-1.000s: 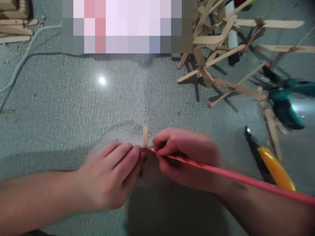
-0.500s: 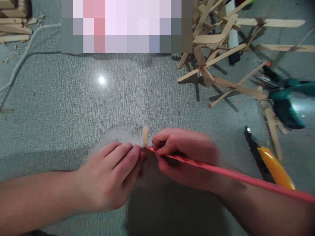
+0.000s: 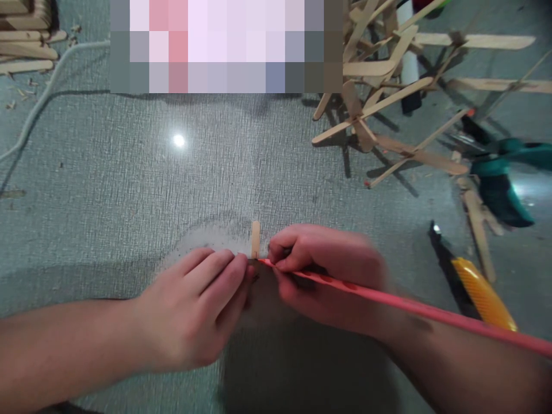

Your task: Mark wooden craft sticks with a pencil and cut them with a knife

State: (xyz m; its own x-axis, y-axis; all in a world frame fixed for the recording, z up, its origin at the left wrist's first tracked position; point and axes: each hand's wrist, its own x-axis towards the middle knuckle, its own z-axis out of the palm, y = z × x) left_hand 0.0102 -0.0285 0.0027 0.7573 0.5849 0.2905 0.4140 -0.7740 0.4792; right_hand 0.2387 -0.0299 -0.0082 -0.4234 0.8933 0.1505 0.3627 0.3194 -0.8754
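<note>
Okay, mid-frame wooden stick [image 3: 256, 238] points up-frame; left hand [image 3: 194, 310] nearer, hold unclear; right hand [image 3: 321, 276] pinches red pencil [image 3: 401, 305].

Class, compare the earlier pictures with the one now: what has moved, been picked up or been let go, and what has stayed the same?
Nothing has visibly moved, been picked up or been let go. The right hand still holds the red pencil, its tip at the wooden stick; the left hand stays beside that stick.
</note>
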